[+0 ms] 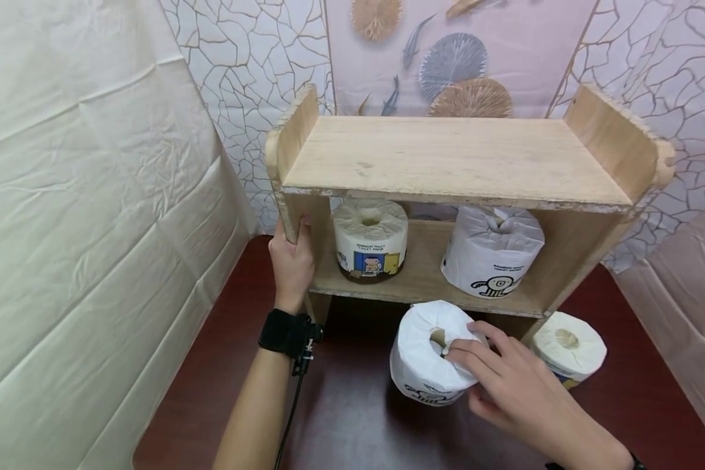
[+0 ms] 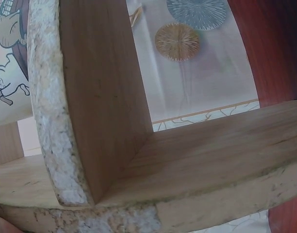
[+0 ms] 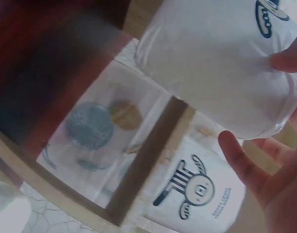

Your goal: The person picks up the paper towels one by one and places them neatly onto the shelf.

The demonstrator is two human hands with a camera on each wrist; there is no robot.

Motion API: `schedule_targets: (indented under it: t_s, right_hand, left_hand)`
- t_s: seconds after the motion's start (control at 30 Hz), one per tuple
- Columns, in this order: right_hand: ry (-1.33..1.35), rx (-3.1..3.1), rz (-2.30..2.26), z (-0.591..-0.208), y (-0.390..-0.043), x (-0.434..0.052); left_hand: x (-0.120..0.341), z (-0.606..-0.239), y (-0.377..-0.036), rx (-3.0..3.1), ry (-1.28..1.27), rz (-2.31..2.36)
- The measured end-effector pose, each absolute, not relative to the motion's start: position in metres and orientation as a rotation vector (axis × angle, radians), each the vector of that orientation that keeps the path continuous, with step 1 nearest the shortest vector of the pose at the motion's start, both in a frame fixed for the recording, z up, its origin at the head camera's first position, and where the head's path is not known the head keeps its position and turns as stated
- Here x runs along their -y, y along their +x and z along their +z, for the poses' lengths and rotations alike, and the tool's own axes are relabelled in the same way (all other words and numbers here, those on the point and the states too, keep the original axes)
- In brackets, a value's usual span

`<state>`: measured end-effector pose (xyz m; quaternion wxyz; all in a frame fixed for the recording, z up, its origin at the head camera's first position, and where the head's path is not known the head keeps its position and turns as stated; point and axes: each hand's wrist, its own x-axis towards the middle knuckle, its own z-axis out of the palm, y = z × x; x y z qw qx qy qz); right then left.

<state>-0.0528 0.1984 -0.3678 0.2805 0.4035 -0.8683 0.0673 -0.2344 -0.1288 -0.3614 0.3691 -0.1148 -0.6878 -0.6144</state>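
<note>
I see the white-wrapped toilet roll (image 1: 429, 356) standing on the dark red counter (image 1: 352, 418), just in front of the wooden shelf unit (image 1: 446, 156) and below its lower board. My right hand (image 1: 505, 385) grips it from the right side, fingers curled over its top edge next to the core hole; from the right wrist camera the thumb (image 3: 288, 59) presses into the wrapper and the roll fills the upper part of that view. My left hand (image 1: 292, 258) is wrapped around the front edge of the shelf's left side panel (image 1: 296, 215), thumb on the front, fingers behind it; the left wrist view shows only that panel and the lower board up close.

On the lower board stand two more rolls: one with a colourful cartoon label (image 1: 370, 239) to the left, one in white wrap with a striped figure (image 1: 492, 251) to the right. Another roll (image 1: 568, 348) stands on the counter by the shelf's right foot. A cream sheet (image 1: 82, 228) hangs at the left.
</note>
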Motion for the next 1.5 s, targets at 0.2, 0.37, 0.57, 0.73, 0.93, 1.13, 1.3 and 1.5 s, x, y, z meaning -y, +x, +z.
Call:
schedule_targets:
  t_s: [0.2, 0.37, 0.57, 0.73, 0.93, 1.13, 1.3, 1.5]
  right_hand:
    - [1.068, 2.317, 0.205, -0.351, -0.051, -0.2]
    - [1.08, 2.296, 0.23, -0.337, -0.051, -0.201]
    - [1.105, 2.292, 0.205, -0.32, -0.051, -0.203]
    - [1.102, 2.307, 0.195, -0.304, -0.056, -0.206]
    - [1.094, 2.247, 0.163, -0.29, -0.057, -0.206]
    - [1.117, 2.214, 0.167, -0.281, -0.057, -0.206]
    - [1.12, 2.231, 0.16, -0.272, -0.058, -0.209]
    - [1.126, 2.228, 0.139, -0.264, -0.057, -0.212]
  left_hand:
    - [0.13, -0.361, -0.236, 1.768, -0.294, -1.584]
    - [0.13, -0.359, -0.235, 1.765, -0.304, -1.572]
    - [0.131, -0.361, -0.237, 1.763, -0.335, -1.556]
    - [0.134, -0.355, -0.241, 1.751, -0.365, -1.53]
    - [0.135, -0.355, -0.241, 1.748, -0.345, -1.529]
    - [0.133, -0.359, -0.239, 1.76, -0.322, -1.54]
    - [0.131, -0.359, -0.239, 1.76, -0.286, -1.57]
    - [0.129, -0.361, -0.236, 1.791, -0.258, -1.587]
